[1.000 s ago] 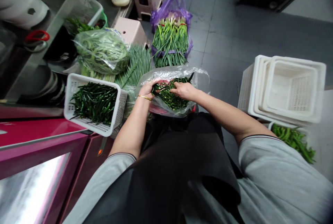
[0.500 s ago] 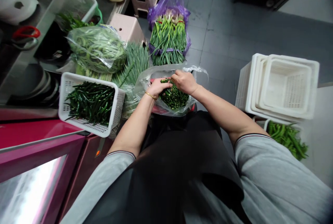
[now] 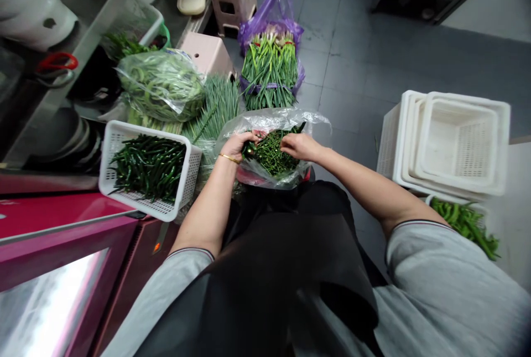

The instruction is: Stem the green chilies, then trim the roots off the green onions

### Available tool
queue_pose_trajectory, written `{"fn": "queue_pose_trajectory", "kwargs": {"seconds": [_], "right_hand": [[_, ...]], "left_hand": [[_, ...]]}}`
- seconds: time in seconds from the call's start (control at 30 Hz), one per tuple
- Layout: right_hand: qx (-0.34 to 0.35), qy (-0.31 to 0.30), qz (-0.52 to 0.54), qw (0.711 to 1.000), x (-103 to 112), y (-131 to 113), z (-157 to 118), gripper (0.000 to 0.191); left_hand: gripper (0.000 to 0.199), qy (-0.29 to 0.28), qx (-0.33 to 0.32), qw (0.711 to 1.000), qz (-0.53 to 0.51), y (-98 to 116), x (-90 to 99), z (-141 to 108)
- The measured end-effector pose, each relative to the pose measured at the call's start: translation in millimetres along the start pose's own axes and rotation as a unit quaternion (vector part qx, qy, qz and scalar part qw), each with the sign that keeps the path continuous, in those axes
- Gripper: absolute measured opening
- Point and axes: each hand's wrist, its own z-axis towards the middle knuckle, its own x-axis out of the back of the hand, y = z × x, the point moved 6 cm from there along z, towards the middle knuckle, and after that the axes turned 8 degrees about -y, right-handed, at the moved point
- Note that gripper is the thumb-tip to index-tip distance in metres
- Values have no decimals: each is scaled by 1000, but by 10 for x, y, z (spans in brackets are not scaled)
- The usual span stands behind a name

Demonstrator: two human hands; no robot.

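Observation:
A clear plastic bag (image 3: 265, 119) stands open in front of my lap, with a red edge showing inside it. Thin green stems (image 3: 276, 160) fill its middle. At the bag's left side, my left hand (image 3: 235, 145) is closed around several green chili peppers (image 3: 249, 149), their cut ends pale. Over the right part of the bag, my right hand (image 3: 302, 146) has its fingers pinched together just above the stems. A dark green chili pepper (image 3: 298, 128) pokes out above that hand and appears to be gripped in it. Its fingertips are partly hidden.
A white basket (image 3: 108, 152) of dark green chilies stands left. Behind are bagged green vegetables (image 3: 164, 83), long green stalks (image 3: 219, 102) and scallions (image 3: 269, 66) in a purple bag. Stacked white baskets (image 3: 392, 138) stand right, beside green peppers (image 3: 464, 221). Pink stools (image 3: 207, 50) stand farther back.
My hands were together over the middle of the bag and are now apart. The left has moved left with the chilies; the right has come lower over the stems. The view has shifted slightly.

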Motion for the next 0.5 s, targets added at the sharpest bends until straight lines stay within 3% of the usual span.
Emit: {"fn": "queue_pose_trajectory", "kwargs": {"seconds": [0.1,0.2,0.3,0.4,0.5], "right_hand": [[-27,-15,137,990,314,175,-100,30],[-127,-11,51,991,408,366,-143,27],[-147,-18,-83,986,233,334,-18,34],[-162,-37,-90,982,-50,255,200,42],[-179,-40,-74,980,-216,219,377,36]], "left_hand": [[11,-8,-10,1000,-26,39,-18,7],[15,-26,-19,999,-28,78,-54,22],[21,-52,-38,997,-29,128,-96,28],[24,-55,-43,997,-24,129,-79,56],[21,-8,-11,1000,3,16,29,134]]}}
